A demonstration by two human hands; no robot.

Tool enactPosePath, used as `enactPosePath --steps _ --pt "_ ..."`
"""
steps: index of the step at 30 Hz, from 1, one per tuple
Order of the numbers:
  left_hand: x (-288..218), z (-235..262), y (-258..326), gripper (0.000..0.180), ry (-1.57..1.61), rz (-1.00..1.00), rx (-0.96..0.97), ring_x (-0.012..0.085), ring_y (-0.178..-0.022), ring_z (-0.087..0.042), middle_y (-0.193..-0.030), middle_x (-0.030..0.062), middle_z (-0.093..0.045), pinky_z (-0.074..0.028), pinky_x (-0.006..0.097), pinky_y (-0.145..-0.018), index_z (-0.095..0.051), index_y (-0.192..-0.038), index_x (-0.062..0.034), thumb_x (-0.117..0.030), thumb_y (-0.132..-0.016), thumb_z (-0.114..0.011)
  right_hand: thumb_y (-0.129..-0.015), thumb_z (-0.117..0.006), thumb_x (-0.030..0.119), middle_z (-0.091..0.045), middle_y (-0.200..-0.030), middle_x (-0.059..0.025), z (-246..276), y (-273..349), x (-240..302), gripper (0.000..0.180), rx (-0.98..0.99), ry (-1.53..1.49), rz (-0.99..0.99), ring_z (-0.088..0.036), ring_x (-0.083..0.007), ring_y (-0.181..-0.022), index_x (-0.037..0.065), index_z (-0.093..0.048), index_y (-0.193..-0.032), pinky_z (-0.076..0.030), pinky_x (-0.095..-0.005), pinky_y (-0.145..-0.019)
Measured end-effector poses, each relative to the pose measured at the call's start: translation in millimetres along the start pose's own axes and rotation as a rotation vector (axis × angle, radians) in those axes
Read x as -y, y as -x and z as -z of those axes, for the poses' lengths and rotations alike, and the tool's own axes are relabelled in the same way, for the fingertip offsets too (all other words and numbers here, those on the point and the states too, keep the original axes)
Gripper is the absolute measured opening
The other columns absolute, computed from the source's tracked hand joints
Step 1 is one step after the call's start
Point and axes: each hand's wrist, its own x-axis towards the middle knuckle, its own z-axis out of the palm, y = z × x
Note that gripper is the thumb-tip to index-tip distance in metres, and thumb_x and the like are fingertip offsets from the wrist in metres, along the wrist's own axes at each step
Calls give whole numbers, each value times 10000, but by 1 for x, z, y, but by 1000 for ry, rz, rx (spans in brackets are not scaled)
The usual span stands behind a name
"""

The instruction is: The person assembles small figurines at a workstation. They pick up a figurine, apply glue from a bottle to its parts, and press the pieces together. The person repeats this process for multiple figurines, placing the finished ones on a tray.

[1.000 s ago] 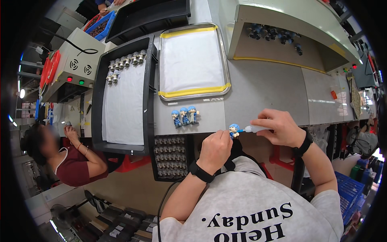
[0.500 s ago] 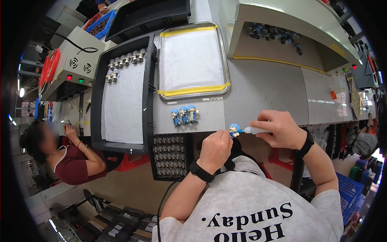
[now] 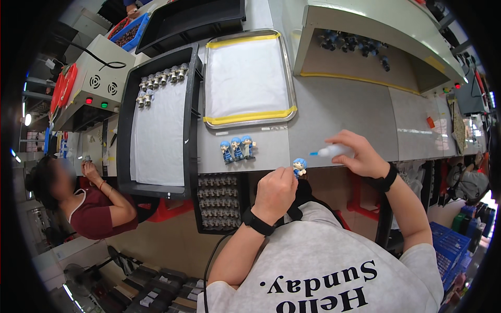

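Pinched in my left hand [image 3: 276,192] is a small blue-haired figurine [image 3: 299,166], its head showing past my fingers at the table's near edge. My right hand [image 3: 360,154] grips a white squeeze bottle [image 3: 334,151] with a thin blue tip, which points left and stands apart from the figurine. Three more blue-haired figurines [image 3: 236,148] lie side by side on the grey table, left of my left hand. Beyond them is a metal tray [image 3: 293,99] lined with white sheet and edged with yellow tape.
At left, a black tray [image 3: 193,120] holds several grey-haired figurines [image 3: 163,77]. Below the table edge sits another tray of small figures [image 3: 219,201]. A box-shaped machine [image 3: 386,31] with figurines inside stands far right. A co-worker [image 3: 94,203] sits at left.
My right hand has drawn the bottle up and away from the figurine, so its tip no longer meets it. My left hand, still holding the figurine, has shifted slightly left.
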Motion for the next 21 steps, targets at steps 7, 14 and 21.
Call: enactPosePath --steps 7,14,21 --pt "-1 6 0 108 -1 7 -76 266 -535 -554 -643 109 -547 -444 339 -477 -600 -825 2 34 -724 -617 -782 -680 12 -594 -1038 -74 -26 -22 -103 353 -437 -550 -321 -562 -162 -1021 -4 -532 -1103 -446 -290 -905" --pt "-5 7 -3 114 -14 17 -102 264 -527 -556 -640 108 -551 -441 340 -469 -603 -833 -1 36 -726 -617 -774 -684 2 -588 -1058 -86 -34 -34 -142 371 -560 -467 -298 -572 -181 -1028 -10 -507 -1100 -460 -296 -895" --pt "-6 8 -5 99 -36 33 -104 268 -536 -555 -646 107 -545 -447 348 -478 -595 -833 -3 18 -739 -616 -718 -713 44 -486 -1152 -125 -50 -15 -100 527 -879 -95 -259 -478 -214 -1112 2 -435 -1164 -379 -359 -977"
